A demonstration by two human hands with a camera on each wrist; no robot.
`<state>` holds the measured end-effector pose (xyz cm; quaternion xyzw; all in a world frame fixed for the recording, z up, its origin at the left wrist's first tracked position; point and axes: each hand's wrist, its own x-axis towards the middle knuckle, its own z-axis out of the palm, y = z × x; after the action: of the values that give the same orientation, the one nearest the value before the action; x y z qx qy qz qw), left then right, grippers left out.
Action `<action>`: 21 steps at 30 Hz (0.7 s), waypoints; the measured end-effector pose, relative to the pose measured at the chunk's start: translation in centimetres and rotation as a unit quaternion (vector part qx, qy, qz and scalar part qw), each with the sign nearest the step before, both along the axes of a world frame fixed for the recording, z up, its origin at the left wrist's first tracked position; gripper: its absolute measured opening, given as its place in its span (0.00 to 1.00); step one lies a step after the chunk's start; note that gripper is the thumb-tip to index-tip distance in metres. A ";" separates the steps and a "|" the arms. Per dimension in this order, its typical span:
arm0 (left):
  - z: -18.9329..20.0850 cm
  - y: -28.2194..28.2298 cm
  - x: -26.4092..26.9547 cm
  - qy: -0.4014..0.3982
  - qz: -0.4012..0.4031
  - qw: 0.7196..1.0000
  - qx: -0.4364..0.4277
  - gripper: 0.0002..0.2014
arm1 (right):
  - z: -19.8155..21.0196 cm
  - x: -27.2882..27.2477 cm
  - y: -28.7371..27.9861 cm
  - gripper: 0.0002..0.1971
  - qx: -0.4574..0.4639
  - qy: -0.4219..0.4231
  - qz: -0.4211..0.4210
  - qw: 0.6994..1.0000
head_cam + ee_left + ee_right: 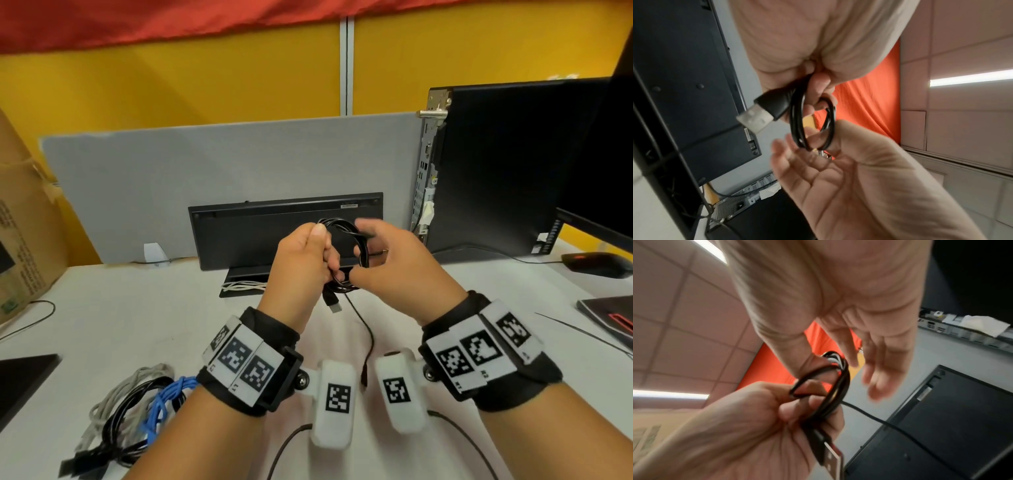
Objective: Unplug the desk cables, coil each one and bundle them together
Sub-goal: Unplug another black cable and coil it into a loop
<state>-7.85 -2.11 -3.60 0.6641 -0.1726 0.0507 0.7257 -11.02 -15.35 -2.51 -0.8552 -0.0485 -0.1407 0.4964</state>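
A thin black USB cable (362, 250) is wound into a small coil held above the desk in front of me. My left hand (301, 257) grips one side of the coil (795, 123), and the silver USB plug (334, 305) sticks out below its fist (756, 116). My right hand (387, 260) has its thumb (830, 138) hooked through the loop while its fingers (881, 363) stay straight and spread. The cable's loose tail (370, 339) hangs down to the white desk (445, 281). The plug (833, 456) also shows under the left hand (748, 418).
A pile of coiled grey, black and blue cables (137, 411) lies at front left. A black keyboard (260, 236) stands on edge at the grey divider, a white cable (243, 286) at its base. A computer tower (496, 164), mouse (596, 263) and cardboard box (20, 222) flank the desk.
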 end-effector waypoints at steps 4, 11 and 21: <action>-0.1 0.0 0.4 0.025 0.048 0.998 -0.033 0.16 | -0.1 0.3 -1.3 0.14 -0.030 0.134 0.026 0.990; 0.4 1.6 1.2 0.096 0.065 0.978 -0.171 0.17 | 0.1 1.3 -3.1 0.12 0.356 0.105 0.021 0.928; 0.7 3.1 2.2 0.098 0.114 0.957 -0.249 0.16 | -1.2 2.3 -6.6 0.16 -0.010 -0.046 -0.057 0.997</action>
<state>-5.63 0.96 -2.88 0.4797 -0.0061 0.1087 0.8707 -8.68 -21.99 -3.67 -0.8543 -0.0238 -0.2072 0.4761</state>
